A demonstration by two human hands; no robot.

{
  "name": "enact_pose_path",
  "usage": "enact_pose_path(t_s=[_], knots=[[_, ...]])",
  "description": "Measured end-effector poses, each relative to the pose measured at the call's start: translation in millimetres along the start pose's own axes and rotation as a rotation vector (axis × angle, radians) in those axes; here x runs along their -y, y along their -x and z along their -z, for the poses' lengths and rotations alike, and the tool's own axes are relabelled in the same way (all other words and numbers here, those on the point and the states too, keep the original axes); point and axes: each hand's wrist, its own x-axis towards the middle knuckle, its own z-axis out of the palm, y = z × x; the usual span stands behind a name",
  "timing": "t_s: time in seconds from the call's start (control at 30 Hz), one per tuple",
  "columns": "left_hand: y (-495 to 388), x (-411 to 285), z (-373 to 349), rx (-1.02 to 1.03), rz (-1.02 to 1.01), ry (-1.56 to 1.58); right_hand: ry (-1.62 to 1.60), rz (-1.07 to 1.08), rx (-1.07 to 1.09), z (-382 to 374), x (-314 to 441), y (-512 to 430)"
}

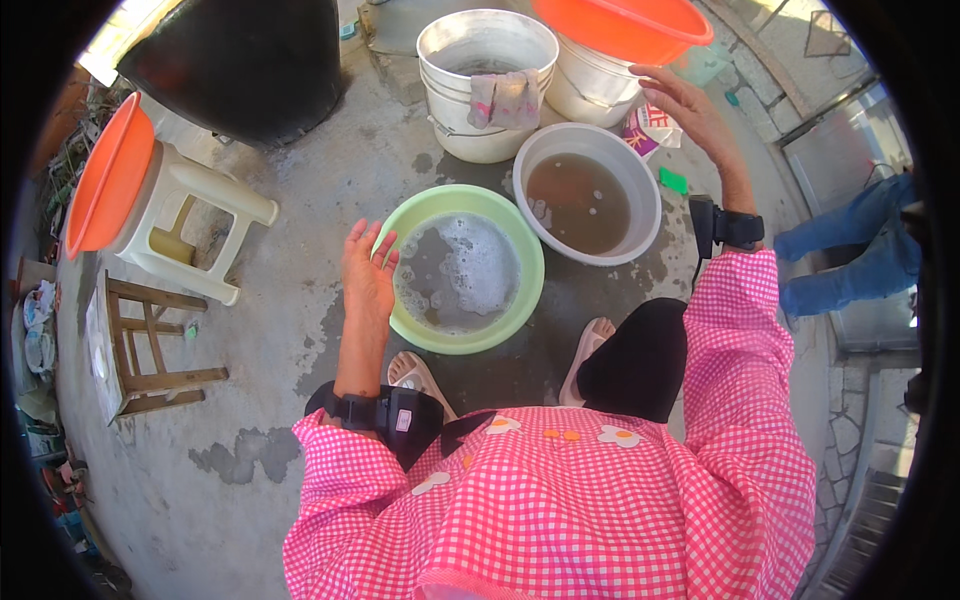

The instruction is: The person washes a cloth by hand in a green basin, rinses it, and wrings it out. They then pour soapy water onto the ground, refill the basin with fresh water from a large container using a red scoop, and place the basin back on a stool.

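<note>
A light green plastic basin (534,300) of sudsy grey water sits on the ground before me. My left hand (370,268) is at its left rim, palm up, empty, fingers apart; I cannot tell whether it touches the rim. Up and to the right, my right hand (694,120) is raised with its fingers spread and nothing in them. Its fingertips appear close to an orange basin (630,26) that rests on a white bucket (589,86). Between my hands stands a grey plastic basin (652,199) of murky brown water.
A pinkish-grey cloth (504,100) hangs over a white bucket's rim (450,97). A printed bag (651,131) and green piece (673,181) lie at right. Leftward are a plastic stool (217,195) bearing basins, a wooden stool (150,337) and a large black container (240,67). Someone's jeans (847,247) show at right.
</note>
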Motion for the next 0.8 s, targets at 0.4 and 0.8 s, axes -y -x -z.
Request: enact_pose_path(t_s=[0.4,0.8], knots=[[-10,59,34,-0.257,0.085,-0.256,0.371,0.241,-0.001,0,191,92],[-68,148,149,-0.570,0.036,-0.349,-0.008,-0.491,0.355,-276,-88,125]])
